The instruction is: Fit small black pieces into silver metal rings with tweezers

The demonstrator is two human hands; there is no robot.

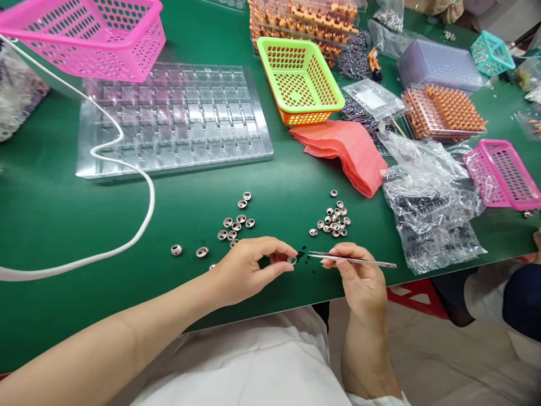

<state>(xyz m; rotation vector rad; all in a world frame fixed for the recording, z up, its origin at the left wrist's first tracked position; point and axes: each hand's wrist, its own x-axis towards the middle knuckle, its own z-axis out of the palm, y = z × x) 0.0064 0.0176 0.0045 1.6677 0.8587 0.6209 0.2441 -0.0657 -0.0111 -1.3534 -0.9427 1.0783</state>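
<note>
My left hand (257, 265) pinches a small silvery metal ring-shaped part (292, 260) between thumb and fingertips. Facing it, my right hand (357, 270) grips a pair of metal tweezers (359, 260), whose tips point left toward the ring. Tiny black pieces (302, 255) lie scattered on the green table between the two hands. Beyond my left hand sit several loose hollow metal parts (236, 226), with a few more at the left. Another cluster of similar metal parts (336, 220) lies beyond the tweezers. Whether the tweezer tips hold a piece is too small to tell.
A white cable (143, 180) curves across the left. Behind are clear compartment trays (177, 124), a pink basket (127, 62), a green basket (302, 107), a red cloth (346, 149) and plastic bags (435, 220). Another person's dark clothing (522, 301) shows at right.
</note>
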